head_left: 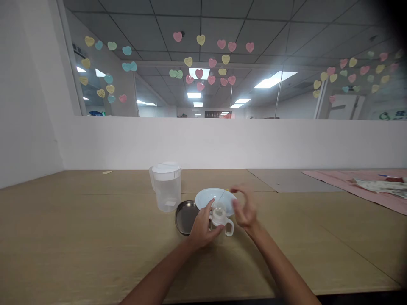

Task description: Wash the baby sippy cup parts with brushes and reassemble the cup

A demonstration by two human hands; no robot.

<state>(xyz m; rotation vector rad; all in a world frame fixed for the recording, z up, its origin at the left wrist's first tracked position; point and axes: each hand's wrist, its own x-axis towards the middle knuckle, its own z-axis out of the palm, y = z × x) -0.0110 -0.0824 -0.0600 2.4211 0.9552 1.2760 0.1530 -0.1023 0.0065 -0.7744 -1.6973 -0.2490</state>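
A clear baby bottle (pixel 219 217) with a white collar and white side handles stands upright near the middle of the table. My left hand (pixel 203 224) is wrapped round its left side, thumb in front. To the right of the bottle, my right hand (pixel 246 209) is raised with curled fingers, smeared by motion. Close to its fingertips shows a thin pale line with a small yellow end, too blurred to name. Just behind the bottle is a pale blue bowl (pixel 206 194). A dark metal dish (pixel 186 218) sits left of my left hand, partly hidden by it.
A translucent lidded pitcher (pixel 168 190) stands behind the metal dish. At the far right, a pink cloth (pixel 333 180) carries papers and a blue pen. A small pale scrap (pixel 107 172) lies at the back left. A white wall with a window bounds the table's rear.
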